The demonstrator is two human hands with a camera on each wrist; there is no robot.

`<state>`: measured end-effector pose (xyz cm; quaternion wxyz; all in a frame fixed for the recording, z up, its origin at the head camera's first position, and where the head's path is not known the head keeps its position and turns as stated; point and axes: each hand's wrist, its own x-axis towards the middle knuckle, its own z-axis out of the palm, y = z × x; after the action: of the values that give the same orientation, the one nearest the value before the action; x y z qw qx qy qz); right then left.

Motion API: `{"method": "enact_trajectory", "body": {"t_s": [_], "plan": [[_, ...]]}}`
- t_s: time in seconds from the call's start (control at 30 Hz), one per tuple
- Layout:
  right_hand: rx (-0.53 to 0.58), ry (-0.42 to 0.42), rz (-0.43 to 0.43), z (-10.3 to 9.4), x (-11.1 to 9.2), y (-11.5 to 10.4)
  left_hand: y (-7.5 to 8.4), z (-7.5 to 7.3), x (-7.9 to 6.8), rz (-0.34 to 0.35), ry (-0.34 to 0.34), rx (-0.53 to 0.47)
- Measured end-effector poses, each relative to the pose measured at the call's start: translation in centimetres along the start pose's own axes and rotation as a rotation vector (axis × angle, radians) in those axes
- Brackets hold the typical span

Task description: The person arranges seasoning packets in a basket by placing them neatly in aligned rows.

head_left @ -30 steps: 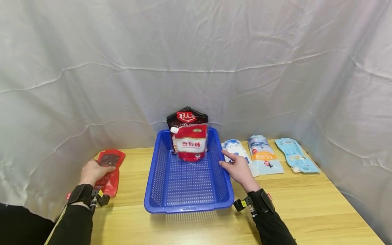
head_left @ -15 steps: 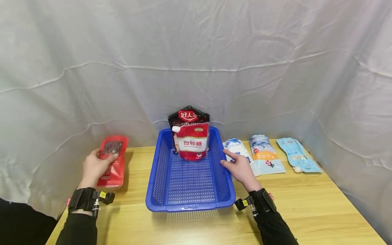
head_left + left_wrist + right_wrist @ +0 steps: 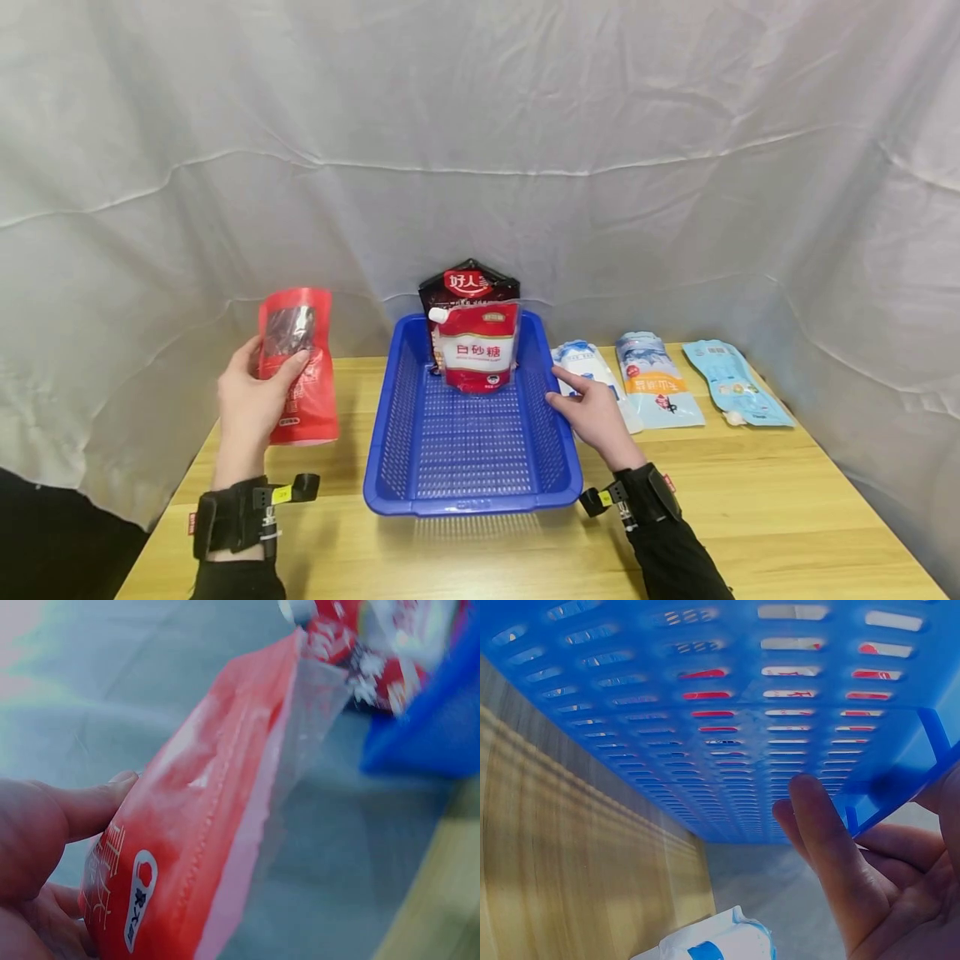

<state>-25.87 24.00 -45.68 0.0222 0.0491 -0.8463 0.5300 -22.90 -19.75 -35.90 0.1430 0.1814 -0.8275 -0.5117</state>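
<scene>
The left hand point(image 3: 251, 404) grasps a red packet point(image 3: 313, 387) between thumb and fingers; the packet is roughly upright, held above the table point(image 3: 757, 517), left of the blue basket point(image 3: 474, 505). The right hand point(image 3: 597, 418) grips the basket's right rim, near a white packet point(image 3: 588, 363).
</scene>
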Motion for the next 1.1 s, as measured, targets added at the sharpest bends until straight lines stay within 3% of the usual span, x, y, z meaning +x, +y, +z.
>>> {"method": "enact_trajectory", "body": {"t_s": [0.2,0.4,0.73,1.1], "plan": [[0.000,0.002,0.015,0.0,0.1,0.1,2.1,1.6,-2.8,0.073,0.022,-0.080],[-0.007,-0.003,0.019,0.0,0.0,0.1,3.3,3.5,-5.4,0.176,0.009,-0.094],[0.005,-0.010,0.045,0.0,0.0,0.2,4.6,6.9,-8.2,0.262,-0.154,-0.136],[-0.014,-0.011,0.011,-0.2,0.2,0.0,5.0,10.5,-9.9,0.349,-0.314,-0.089]]}}
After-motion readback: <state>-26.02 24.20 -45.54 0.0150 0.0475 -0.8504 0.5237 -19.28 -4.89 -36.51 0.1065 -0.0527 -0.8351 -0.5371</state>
